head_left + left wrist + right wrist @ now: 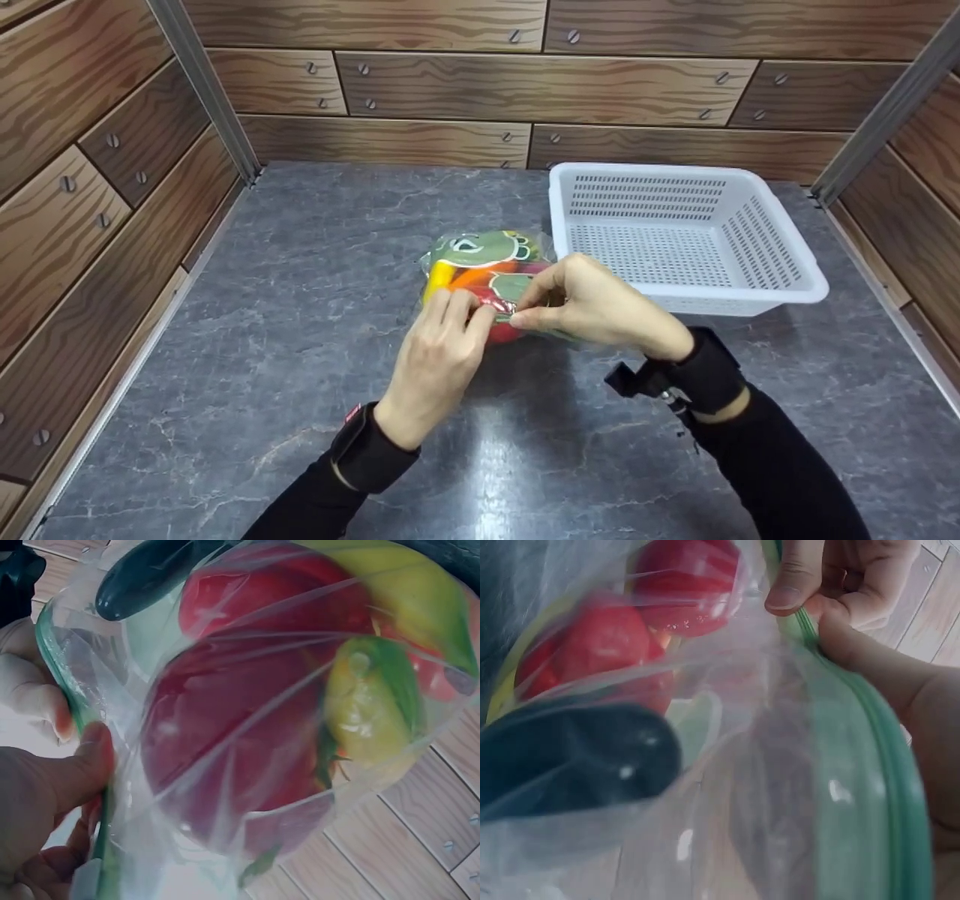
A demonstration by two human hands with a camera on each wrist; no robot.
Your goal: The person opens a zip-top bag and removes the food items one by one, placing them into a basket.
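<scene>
A clear zip bag (481,247) with a green zip strip (54,675) is held up off the table, its zip edge toward me. Through the plastic show a dark red round piece (232,742), a bright red one (604,641), a yellow-green pepper-like piece (375,705) and a dark, long, rounded piece (577,754), all fruit- or vegetable-like. My left hand (440,349) pinches the zip strip between thumb and fingers. Close beside it, my right hand (600,311) pinches the same edge. Some fingertips are hidden behind the bag.
A white plastic basket (811,289) with slotted walls stands right of the bag, just beyond my right hand. Wood-patterned panels (450,86) enclose the grey marbled table (247,375) at the back and sides. Metal posts (206,82) rise at the back corners.
</scene>
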